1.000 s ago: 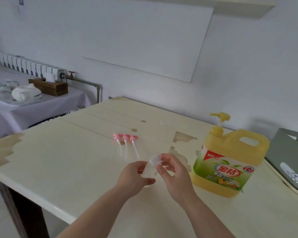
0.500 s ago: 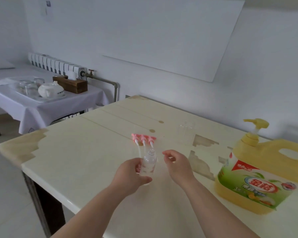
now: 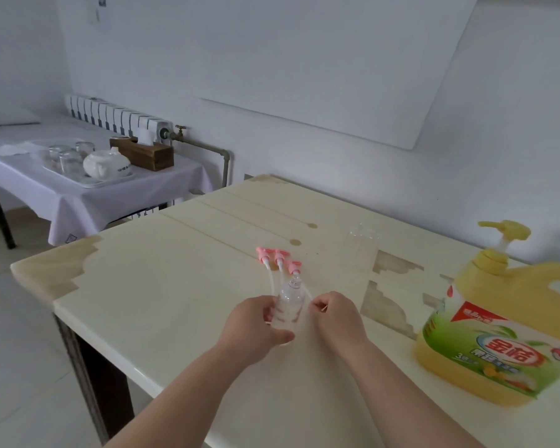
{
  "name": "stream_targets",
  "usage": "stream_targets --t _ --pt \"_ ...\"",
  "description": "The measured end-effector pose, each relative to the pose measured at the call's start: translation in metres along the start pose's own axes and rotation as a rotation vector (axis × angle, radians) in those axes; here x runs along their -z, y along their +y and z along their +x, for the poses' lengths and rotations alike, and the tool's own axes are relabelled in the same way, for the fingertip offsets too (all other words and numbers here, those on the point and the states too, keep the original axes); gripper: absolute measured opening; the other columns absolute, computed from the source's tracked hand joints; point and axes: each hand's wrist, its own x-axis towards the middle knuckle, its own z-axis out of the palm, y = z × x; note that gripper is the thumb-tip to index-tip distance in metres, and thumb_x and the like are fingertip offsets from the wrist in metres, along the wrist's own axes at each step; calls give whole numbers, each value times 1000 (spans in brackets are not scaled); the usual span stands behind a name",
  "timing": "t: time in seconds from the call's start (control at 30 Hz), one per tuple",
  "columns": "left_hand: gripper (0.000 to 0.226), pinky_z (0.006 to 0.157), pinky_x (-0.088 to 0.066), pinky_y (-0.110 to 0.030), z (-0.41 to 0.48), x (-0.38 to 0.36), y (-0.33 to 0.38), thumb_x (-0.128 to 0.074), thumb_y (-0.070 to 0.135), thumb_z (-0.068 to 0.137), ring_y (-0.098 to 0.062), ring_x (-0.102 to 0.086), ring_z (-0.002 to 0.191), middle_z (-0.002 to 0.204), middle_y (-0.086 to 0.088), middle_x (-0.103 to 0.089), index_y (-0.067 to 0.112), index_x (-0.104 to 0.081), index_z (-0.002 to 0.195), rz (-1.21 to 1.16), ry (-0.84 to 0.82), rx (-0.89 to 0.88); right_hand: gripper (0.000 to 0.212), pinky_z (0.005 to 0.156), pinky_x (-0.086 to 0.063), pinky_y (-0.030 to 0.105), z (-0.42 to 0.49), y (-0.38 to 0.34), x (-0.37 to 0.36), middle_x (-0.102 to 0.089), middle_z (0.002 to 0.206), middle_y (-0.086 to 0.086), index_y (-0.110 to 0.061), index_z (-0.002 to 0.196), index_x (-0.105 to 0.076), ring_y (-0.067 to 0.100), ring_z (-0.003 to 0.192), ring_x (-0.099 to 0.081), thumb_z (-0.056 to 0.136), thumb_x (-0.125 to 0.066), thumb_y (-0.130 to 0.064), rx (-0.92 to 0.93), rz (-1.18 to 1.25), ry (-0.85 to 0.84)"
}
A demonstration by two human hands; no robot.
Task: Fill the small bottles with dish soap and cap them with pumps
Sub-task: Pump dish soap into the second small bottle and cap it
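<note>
- Head view: your left hand [image 3: 256,324] is gripping the small bottle [image 3: 288,307] upright near the table's [image 3: 162,286] front edge.
- Your right hand [image 3: 337,318] is curling beside it; whether it is holding anything is unclear.
- Dish soap jug [image 3: 505,324] is standing toward the right edge.
- Pink pumps [image 3: 278,257] are lying just behind the small bottle.

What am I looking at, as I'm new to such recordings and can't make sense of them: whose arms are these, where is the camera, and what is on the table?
There is no machine here. A person wears a camera on the head, so this single picture looks down at their own bare arms. The left hand grips a small clear bottle upright at a pale table. The right hand is beside it, fingers curled; I cannot tell whether it holds anything. Beyond the bottle lie three pink pumps. To the right stands a big yellow dish soap jug.
</note>
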Motion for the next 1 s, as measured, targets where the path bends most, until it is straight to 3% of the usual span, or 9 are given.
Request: stream_targets --t 0.17,0.33,0.4,0.47,0.53,0.73,0.83,0.93,1.0 --pt "34 77 -51 -27 1 -1 -2 -82 24 65 -8 -65 84 91 6 -71 30 -66 94 3 3 10 19 63 -40 25 -31 18 27 -63 78 -7 -25 70 -60 16 78 -61 88 -54 -33 -62 -161 -63" --pt "34 82 -53 -33 1 -2 -1 -82 26 63 -12 -67 87 94 3 -72 28 -67 94 18 12 18 19 59 -37 27 -23 9 31 -61 76 -8 -24 68 -53 17 76 -58 85 -55 -32 -63 -167 36" --pt "37 83 -53 -34 1 -2 -1 -83 26 63 -13 -67 87 94 2 -72 26 -68 96 20 19 21 8 69 -42 28 -13 1 20 -62 93 -6 -28 83 -59 18 89 -59 88 -54 -31 -3 -136 57" --pt "38 84 -53 -36 1 -2 0 -83 25 62 -14 -67 89 96 0 -72 23 -69 98 17 20 22 20 83 -43 30 -3 -5 6 -57 110 -2 -29 109 -62 19 104 -56 93 -50 -31 48 -98 50" --pt "37 85 -53 -39 1 -2 1 -82 25 62 -17 -67 90 96 -1 -72 21 -69 97 21 19 17 30 86 -42 31 6 -10 -7 -55 113 2 -32 121 -60 23 108 -55 95 -45 -29 78 -76 36" --pt "34 82 -54 -36 2 -3 0 -81 24 62 -13 -67 87 91 3 -72 23 -70 94 27 12 3 23 73 -40 30 10 -17 -14 -52 96 2 -24 100 -63 27 97 -57 95 -41 -31 61 -155 56" --pt "37 84 -53 -36 3 -3 -1 -82 25 62 -15 -67 88 94 2 -72 21 -69 97 33 6 10 12 71 -40 29 6 -9 -4 -55 91 -3 -22 85 -52 24 91 -57 93 -47 -31 44 -195 98" --pt "36 85 -53 -36 4 -4 0 -83 25 62 -15 -67 90 96 1 -71 21 -69 96 40 -1 26 18 74 -39 29 8 -6 9 -53 85 -9 -17 98 -50 22 89 -54 94 -51 -35 -27 -71 89" --pt "33 86 -53 -33 4 -9 4 -83 23 64 -12 -67 91 96 5 -72 23 -68 93 22 -20 19 29 84 -41 28 11 -5 21 -61 107 1 -13 119 -53 24 104 -57 96 -51 -31 -60 67 127"
